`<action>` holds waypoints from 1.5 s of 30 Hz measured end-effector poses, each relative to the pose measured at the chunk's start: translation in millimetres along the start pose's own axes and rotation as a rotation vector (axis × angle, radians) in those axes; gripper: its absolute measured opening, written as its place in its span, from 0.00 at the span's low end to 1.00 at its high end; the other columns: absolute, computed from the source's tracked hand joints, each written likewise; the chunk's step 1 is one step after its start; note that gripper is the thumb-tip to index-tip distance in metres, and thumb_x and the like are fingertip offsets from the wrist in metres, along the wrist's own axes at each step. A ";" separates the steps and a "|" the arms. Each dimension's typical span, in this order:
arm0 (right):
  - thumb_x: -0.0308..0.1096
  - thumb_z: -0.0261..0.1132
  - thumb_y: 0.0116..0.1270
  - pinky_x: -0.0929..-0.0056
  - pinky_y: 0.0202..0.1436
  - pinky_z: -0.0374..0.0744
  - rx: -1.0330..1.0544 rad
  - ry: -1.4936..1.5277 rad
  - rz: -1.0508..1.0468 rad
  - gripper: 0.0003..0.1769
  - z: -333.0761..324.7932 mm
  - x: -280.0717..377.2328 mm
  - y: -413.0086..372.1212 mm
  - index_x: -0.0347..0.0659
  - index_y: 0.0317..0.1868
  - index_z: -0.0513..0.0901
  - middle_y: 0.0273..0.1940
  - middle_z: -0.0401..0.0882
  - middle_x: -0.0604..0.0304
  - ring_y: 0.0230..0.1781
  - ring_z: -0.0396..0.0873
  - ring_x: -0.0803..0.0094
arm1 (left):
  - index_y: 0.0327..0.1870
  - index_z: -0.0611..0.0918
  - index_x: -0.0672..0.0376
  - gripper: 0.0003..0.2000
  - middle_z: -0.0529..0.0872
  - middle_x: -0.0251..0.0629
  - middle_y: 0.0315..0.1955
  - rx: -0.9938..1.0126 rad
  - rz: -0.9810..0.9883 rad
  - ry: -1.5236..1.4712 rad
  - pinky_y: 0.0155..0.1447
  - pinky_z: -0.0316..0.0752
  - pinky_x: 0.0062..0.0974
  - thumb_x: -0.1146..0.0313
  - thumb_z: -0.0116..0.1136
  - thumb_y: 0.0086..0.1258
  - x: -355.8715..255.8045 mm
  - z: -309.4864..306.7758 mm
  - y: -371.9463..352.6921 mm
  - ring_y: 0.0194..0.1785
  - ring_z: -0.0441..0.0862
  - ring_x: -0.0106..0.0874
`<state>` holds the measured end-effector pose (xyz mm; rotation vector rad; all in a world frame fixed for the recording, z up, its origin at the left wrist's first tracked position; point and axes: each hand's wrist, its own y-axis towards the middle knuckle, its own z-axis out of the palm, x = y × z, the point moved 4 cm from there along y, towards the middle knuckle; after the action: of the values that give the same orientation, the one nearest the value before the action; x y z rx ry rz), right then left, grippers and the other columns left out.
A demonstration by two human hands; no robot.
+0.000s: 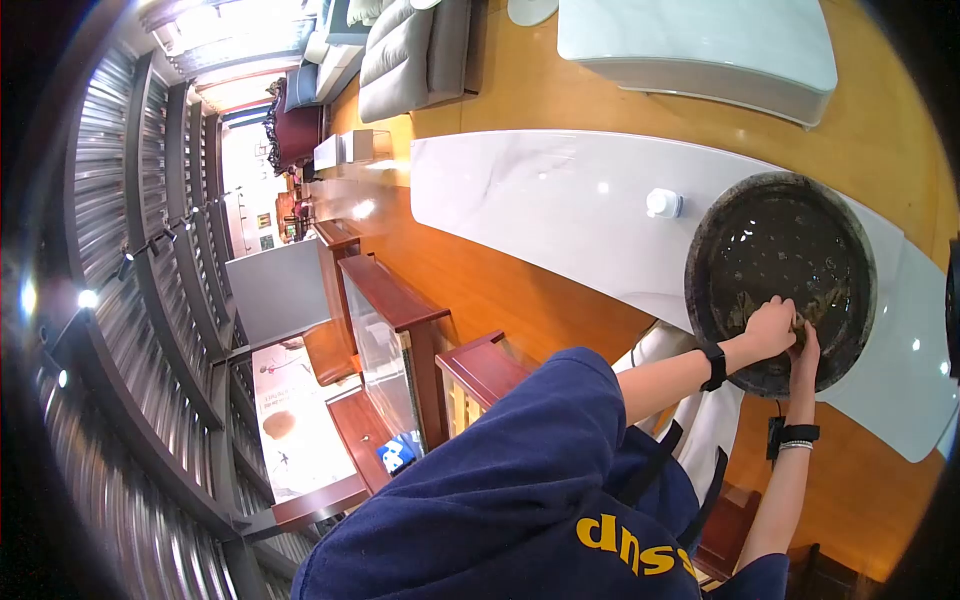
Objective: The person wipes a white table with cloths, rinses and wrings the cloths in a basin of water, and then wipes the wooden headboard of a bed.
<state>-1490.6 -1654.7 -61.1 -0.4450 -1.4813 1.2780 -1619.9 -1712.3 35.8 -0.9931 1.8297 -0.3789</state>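
A large round dark basin (697, 262) with a worn grey rim stands on the white marble-patterned table. Murky water with bubbles and small floating bits (780, 240) fills it. Both of my hands are together over the near side of the basin, closed on a wet greenish-brown cloth (826, 303) that spreads out on either side of them. My left hand (770, 328), with a black watch on its wrist, is on top. Right against it is my right hand (804, 352), its fingers partly hidden; a black band and bracelets circle that wrist.
On the white table (540, 185), a small white container (663, 204) stands beside the basin. Another white table (700, 45) and a grey armchair (415, 60) are farther off. Dark red wooden furniture (395, 290) stands to my left.
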 end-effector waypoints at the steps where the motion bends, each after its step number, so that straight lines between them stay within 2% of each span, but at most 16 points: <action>1: 0.50 0.51 0.69 0.67 0.51 0.68 0.002 0.002 0.001 0.22 1.3 4.5 -4.7 0.42 0.52 0.73 0.48 0.72 0.62 0.51 0.68 0.73 | 0.36 0.74 0.59 0.11 0.74 0.48 0.35 -0.076 -0.007 0.014 0.45 0.73 0.40 0.71 0.58 0.50 0.9 -0.8 4.2 0.42 0.75 0.47; 7: 0.46 0.56 0.67 0.75 0.47 0.70 0.050 -0.169 -0.029 0.20 -0.8 10.4 -8.5 0.43 0.53 0.74 0.47 0.73 0.67 0.47 0.71 0.77 | 0.22 0.79 0.58 0.01 0.77 0.46 0.34 -0.336 0.095 -0.024 0.45 0.74 0.37 0.72 0.59 0.50 1.9 -34.5 20.5 0.41 0.76 0.43; 12: 0.47 0.57 0.66 0.78 0.42 0.71 -0.040 -0.153 -0.011 0.23 -0.1 26.3 -22.7 0.44 0.56 0.72 0.51 0.73 0.66 0.46 0.71 0.77 | 0.28 0.79 0.62 0.04 0.80 0.42 0.31 -0.134 0.205 -0.274 0.46 0.71 0.37 0.72 0.57 0.54 -25.3 -68.7 9.4 0.42 0.77 0.41; 16: 0.41 0.59 0.66 0.80 0.40 0.71 -0.065 -0.373 -0.272 0.23 4.8 50.2 -36.2 0.46 0.60 0.70 0.49 0.74 0.66 0.43 0.72 0.78 | 0.27 0.78 0.57 0.03 0.78 0.36 0.27 -0.198 0.592 0.175 0.45 0.69 0.33 0.69 0.56 0.55 -45.8 -66.2 -10.3 0.38 0.76 0.36; 18: 0.35 0.61 0.64 0.70 0.55 0.70 0.058 -0.580 -0.508 0.26 11.0 65.7 -46.3 0.47 0.63 0.67 0.62 0.65 0.62 0.58 0.67 0.70 | 0.28 0.78 0.54 0.03 0.76 0.33 0.25 -0.201 0.767 0.334 0.45 0.68 0.30 0.68 0.57 0.54 -59.2 -65.7 -23.3 0.36 0.75 0.33; 19: 0.27 0.60 0.61 0.69 0.56 0.70 0.049 -0.649 -0.525 0.28 20.7 78.9 -61.0 0.46 0.63 0.67 0.61 0.67 0.58 0.60 0.67 0.68 | 0.28 0.77 0.54 0.04 0.76 0.32 0.25 -0.194 0.807 0.356 0.44 0.68 0.29 0.67 0.57 0.53 -66.5 -69.3 -30.1 0.36 0.75 0.33; 22: 0.25 0.60 0.59 0.69 0.55 0.71 0.214 -0.823 -0.485 0.30 40.6 111.7 -91.1 0.46 0.64 0.66 0.58 0.71 0.54 0.57 0.72 0.67 | 0.30 0.76 0.55 0.05 0.76 0.33 0.26 -0.200 0.891 0.423 0.44 0.68 0.28 0.68 0.57 0.53 -74.5 -66.0 -37.3 0.35 0.75 0.33; 23: 0.26 0.61 0.57 0.66 0.49 0.74 0.172 -0.830 -0.782 0.25 51.1 122.9 -105.6 0.42 0.57 0.72 0.47 0.78 0.48 0.47 0.78 0.59 | 0.31 0.75 0.58 0.05 0.77 0.35 0.25 -0.188 0.905 0.413 0.42 0.69 0.29 0.69 0.54 0.55 -77.3 -68.1 -39.5 0.34 0.76 0.35; 27: 0.30 0.64 0.53 0.62 0.35 0.74 0.201 -1.195 -0.615 0.11 44.4 127.1 -112.9 0.36 0.37 0.76 0.30 0.78 0.47 0.33 0.76 0.47 | 0.31 0.71 0.60 0.05 0.79 0.42 0.20 0.052 0.808 0.301 0.34 0.72 0.37 0.69 0.50 0.58 -80.4 -69.9 -40.0 0.29 0.79 0.44; 31: 0.33 0.66 0.50 0.62 0.34 0.74 0.280 -1.270 -0.497 0.11 58.5 134.6 -137.9 0.34 0.31 0.78 0.28 0.79 0.46 0.31 0.78 0.51 | 0.31 0.70 0.61 0.06 0.77 0.42 0.19 0.127 0.853 0.292 0.30 0.72 0.39 0.69 0.49 0.59 -96.2 -85.5 -59.9 0.25 0.78 0.45; 33: 0.32 0.66 0.48 0.61 0.35 0.75 0.332 -1.170 -0.790 0.26 62.7 128.7 -144.9 0.43 0.51 0.74 0.29 0.79 0.47 0.32 0.78 0.52 | 0.32 0.70 0.62 0.06 0.76 0.41 0.20 0.154 0.856 0.359 0.26 0.72 0.37 0.69 0.49 0.59 -106.0 -93.0 -76.6 0.23 0.77 0.44; 34: 0.32 0.65 0.50 0.60 0.34 0.74 0.378 -1.109 -0.671 0.33 60.7 122.1 -143.1 0.50 0.60 0.67 0.30 0.79 0.48 0.33 0.78 0.52 | 0.32 0.70 0.61 0.06 0.76 0.40 0.21 0.168 0.833 0.439 0.24 0.71 0.36 0.70 0.49 0.59 -112.2 -96.8 -86.7 0.22 0.76 0.43; 35: 0.33 0.62 0.52 0.60 0.33 0.73 0.319 -1.175 -0.500 0.32 65.1 129.1 -150.1 0.52 0.61 0.67 0.29 0.79 0.48 0.32 0.78 0.52 | 0.32 0.70 0.61 0.06 0.76 0.40 0.21 0.174 0.851 0.408 0.24 0.71 0.36 0.70 0.49 0.59 -118.6 -101.0 -95.7 0.22 0.76 0.43; 38: 0.34 0.59 0.59 0.60 0.28 0.71 0.306 -1.145 -0.732 0.29 61.6 118.2 -149.0 0.58 0.62 0.65 0.23 0.76 0.51 0.26 0.76 0.52 | 0.36 0.71 0.61 0.07 0.76 0.39 0.21 0.291 0.828 0.313 0.20 0.70 0.32 0.71 0.50 0.58 -127.1 -104.3 -114.3 0.21 0.77 0.40; 40: 0.36 0.58 0.61 0.61 0.28 0.71 0.326 -1.236 -0.564 0.27 65.3 121.6 -153.5 0.58 0.62 0.66 0.22 0.74 0.52 0.24 0.75 0.54 | 0.39 0.71 0.60 0.09 0.75 0.39 0.21 0.286 0.819 0.270 0.22 0.71 0.32 0.73 0.49 0.58 -127.3 -106.3 -121.1 0.22 0.77 0.39; 45: 0.34 0.65 0.45 0.65 0.27 0.71 0.437 -1.215 -0.794 0.32 72.1 129.3 -167.7 0.56 0.56 0.72 0.21 0.73 0.55 0.25 0.75 0.58 | 0.38 0.70 0.57 0.08 0.75 0.41 0.17 0.258 0.695 0.129 0.24 0.71 0.36 0.68 0.53 0.61 -118.8 -108.2 -116.6 0.21 0.77 0.42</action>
<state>-1541.0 -1642.9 156.5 1.3173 -1.9038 1.1344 -1637.8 -1710.7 233.5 -0.1275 2.0454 -0.2392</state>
